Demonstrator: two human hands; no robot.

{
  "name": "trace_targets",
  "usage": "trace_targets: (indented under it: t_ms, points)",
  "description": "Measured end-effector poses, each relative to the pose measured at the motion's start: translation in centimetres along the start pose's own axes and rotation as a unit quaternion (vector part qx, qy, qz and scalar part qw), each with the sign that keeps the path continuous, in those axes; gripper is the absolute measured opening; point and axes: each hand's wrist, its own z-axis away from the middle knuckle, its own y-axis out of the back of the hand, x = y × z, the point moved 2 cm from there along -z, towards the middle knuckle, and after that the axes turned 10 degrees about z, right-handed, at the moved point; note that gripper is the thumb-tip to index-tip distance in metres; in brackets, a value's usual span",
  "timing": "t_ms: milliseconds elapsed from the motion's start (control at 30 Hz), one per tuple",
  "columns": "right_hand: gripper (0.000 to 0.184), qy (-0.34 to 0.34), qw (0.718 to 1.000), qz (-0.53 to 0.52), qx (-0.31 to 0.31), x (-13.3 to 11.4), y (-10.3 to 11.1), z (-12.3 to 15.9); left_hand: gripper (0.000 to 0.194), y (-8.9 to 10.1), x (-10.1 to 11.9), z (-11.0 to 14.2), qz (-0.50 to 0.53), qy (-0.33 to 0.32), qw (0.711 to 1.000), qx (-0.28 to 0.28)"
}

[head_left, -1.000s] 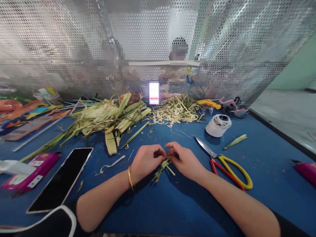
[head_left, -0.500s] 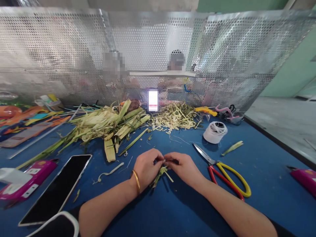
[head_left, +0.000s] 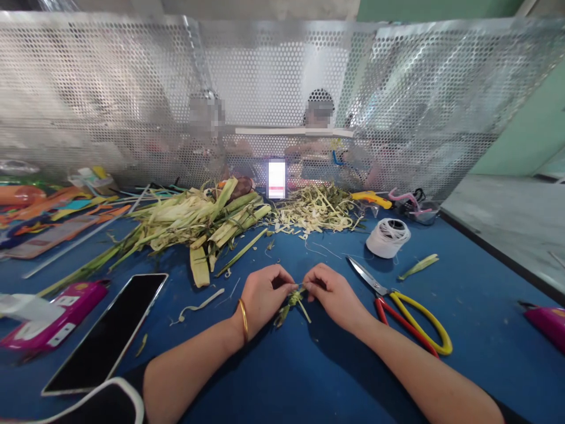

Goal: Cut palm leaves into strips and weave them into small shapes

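My left hand (head_left: 267, 294), with a gold bangle on its wrist, is closed in a pinch at the top of a small knotted piece of green plant strips (head_left: 293, 299). Loose ends of the piece hang below my fingers, just over the blue table. Close by on the right, my right hand (head_left: 330, 297) also pinches, its fingertips on a thin strand at the piece's upper edge. Whether that strand is thread or leaf fibre is too small to tell. To the right lie scissors (head_left: 382, 290) with one red and one yellow handle, beside a spool of white thread (head_left: 388, 238).
A heap of leaf stalks (head_left: 176, 221) and a pile of shredded strips (head_left: 315, 209) lie at the back, before a perforated metal screen (head_left: 273, 76). A dark phone (head_left: 108, 333) and a magenta power strip (head_left: 79, 303) lie left. People sit beyond the screen.
My hands have drawn slightly apart, opening a small gap between the fingertips. The knotted piece shows more clearly. The whole view has shifted a little.
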Motion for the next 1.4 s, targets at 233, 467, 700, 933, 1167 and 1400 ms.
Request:
trace_targets:
  t_ms: [233, 467, 700, 933, 1167, 1400]
  points:
    - [0.014, 0.012, 0.999, 0.026, -0.026, 0.4, 0.8, 0.1, 0.016, 1.2, -0.4, -0.7, -0.075, 0.033, 0.996, 0.026]
    - [0.018, 0.069, 0.992, -0.015, -0.106, -0.9, 1.0, 0.3, 0.014, 1.5, -0.8, -1.2, -0.167, 0.031, 0.985, 0.01]
    - [0.021, 0.039, 0.97, -0.175, -0.166, -1.2, -0.2, 0.4, 0.015, 1.2, -0.9, -1.3, 0.004, 0.058, 0.998, -0.001]
    - [0.022, 0.021, 0.976, -0.151, -0.154, -0.6, -0.7, 0.5, 0.024, 0.8, -0.6, -1.0, 0.238, 0.13, 0.956, -0.115]
    - [0.018, 0.016, 0.982, -0.089, -0.168, -1.0, -0.8, 0.8, 0.018, 1.0, -0.8, -1.1, -0.008, 0.049, 0.994, -0.095]
    - [0.019, 0.037, 0.994, -0.089, -0.053, -1.6, 0.0, 0.3, 0.016, 0.9, -0.5, -1.0, 0.09, 0.001, 0.995, -0.037]
